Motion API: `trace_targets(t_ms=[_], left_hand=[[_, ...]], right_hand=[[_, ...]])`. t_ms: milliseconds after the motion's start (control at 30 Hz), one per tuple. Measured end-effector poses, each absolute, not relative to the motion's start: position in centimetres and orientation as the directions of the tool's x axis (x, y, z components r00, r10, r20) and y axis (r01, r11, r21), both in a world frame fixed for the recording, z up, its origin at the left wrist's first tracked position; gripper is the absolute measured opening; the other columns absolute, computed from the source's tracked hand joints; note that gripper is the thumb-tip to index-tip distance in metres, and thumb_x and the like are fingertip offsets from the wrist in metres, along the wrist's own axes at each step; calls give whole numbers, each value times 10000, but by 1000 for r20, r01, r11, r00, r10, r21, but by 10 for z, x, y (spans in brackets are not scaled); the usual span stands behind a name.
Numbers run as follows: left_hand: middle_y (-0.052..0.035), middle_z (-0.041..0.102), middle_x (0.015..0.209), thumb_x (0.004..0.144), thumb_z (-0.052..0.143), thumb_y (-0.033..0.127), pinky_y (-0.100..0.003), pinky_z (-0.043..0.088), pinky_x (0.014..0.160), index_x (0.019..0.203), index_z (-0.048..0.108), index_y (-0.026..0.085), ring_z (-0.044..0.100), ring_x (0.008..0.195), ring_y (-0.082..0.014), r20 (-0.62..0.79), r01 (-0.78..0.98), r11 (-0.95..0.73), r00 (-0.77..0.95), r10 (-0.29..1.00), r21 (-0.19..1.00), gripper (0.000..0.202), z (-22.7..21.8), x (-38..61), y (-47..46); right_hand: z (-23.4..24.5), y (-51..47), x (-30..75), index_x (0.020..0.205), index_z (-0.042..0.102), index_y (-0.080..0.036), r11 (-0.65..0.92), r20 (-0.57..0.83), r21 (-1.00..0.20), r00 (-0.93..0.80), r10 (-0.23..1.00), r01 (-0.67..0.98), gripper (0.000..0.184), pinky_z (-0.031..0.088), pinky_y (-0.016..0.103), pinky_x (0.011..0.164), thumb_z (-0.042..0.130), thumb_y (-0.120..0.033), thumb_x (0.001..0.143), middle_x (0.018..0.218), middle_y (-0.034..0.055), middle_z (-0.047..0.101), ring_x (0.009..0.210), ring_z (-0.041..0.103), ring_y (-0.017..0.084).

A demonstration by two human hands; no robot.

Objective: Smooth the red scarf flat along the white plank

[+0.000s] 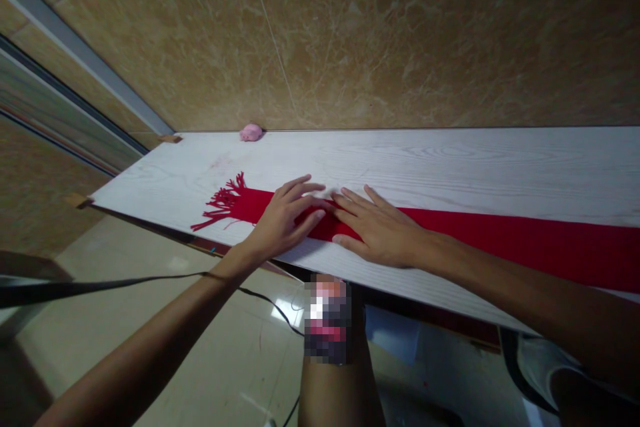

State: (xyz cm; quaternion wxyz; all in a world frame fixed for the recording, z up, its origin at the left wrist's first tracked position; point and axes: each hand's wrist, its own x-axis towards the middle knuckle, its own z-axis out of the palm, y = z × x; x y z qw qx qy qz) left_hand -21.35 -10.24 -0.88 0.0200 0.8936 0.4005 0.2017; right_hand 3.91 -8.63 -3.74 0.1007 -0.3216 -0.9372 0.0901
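Observation:
A long red scarf (490,240) lies stretched along the white table, its fringe (223,200) spread out at the left end. Close to that end, my left hand (290,213) rests on the cloth with its fingers extended to the right. My right hand (375,227) lies flat on the scarf just beside it, fingers spread and pointing left. The fingertips of the two hands nearly meet. Under both palms the cloth is hidden, and towards the right it runs out of view beneath my right forearm.
The white wood-grain table (450,160) stands against a brown marbled wall (400,33). A small pink lump (251,132) sits at its back edge. Below the front edge are my leg (337,387), a dark strap (100,287) and a tiled floor (200,333).

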Motion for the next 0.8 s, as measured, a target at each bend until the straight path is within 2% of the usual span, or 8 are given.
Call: trace_targets(t_ms=[67,100,167,233,500,667,800], left_hand=[[-89,443,1705,1111,452,456,-663,263,1313,1540,550,262,224,1656,-354,238,779,-599,556,796,184,481,-13,-212,-98],[-78,354,1757,1112,441,488,-696,188,1326,1629,435,285,148,1676,-365,165,793,-580,557,814,184,556,-16,-212,-97],[-70,269,1792,1113,410,547,-724,89,1331,1708,262,311,93,1684,-372,49,802,-565,567,822,193,657,-22,-213,-96],[-71,227,1803,1112,380,592,-725,39,1331,1732,174,312,76,1685,-371,-6,812,-550,562,827,193,711,-26,-214,-97],[-11,132,1820,1092,314,680,-674,9,1348,1741,119,356,44,1691,-337,-98,865,-485,498,862,131,750,-19,-213,-105],[26,148,1816,1103,296,651,-648,9,1353,1721,211,398,54,1693,-314,-117,883,-451,465,878,127,674,-18,-244,-93],[7,168,1813,1110,233,611,-677,29,1337,1715,262,362,42,1691,-329,-143,946,-301,316,938,118,654,-15,-298,-77]], right_hand=[[-37,-86,39,1659,428,-176,771,113,-232,-771,626,593,738,109,606,1344,386,-636,1083,1736,139,294,1636,217,324],[-37,-86,39,1664,419,-172,770,106,-230,-771,628,595,747,106,604,1344,383,-640,1083,1736,142,292,1637,213,324],[-38,-86,39,1675,395,-160,773,103,-226,-774,624,593,770,110,608,1342,363,-652,1083,1740,149,274,1639,202,328],[-39,-85,39,1688,366,-155,783,113,-221,-782,613,582,793,118,618,1338,338,-667,1083,1747,147,250,1641,191,332],[-46,-82,40,1681,390,-168,782,151,-239,-773,616,576,848,171,619,1332,304,-735,1056,1740,142,291,1620,262,352],[-45,-82,39,1674,403,-201,779,154,-227,-768,621,585,801,192,631,1328,321,-711,1062,1738,121,301,1624,256,338],[-44,-83,39,1655,434,-209,781,161,-217,-768,620,585,749,230,637,1320,365,-668,1067,1732,119,317,1617,276,340]])
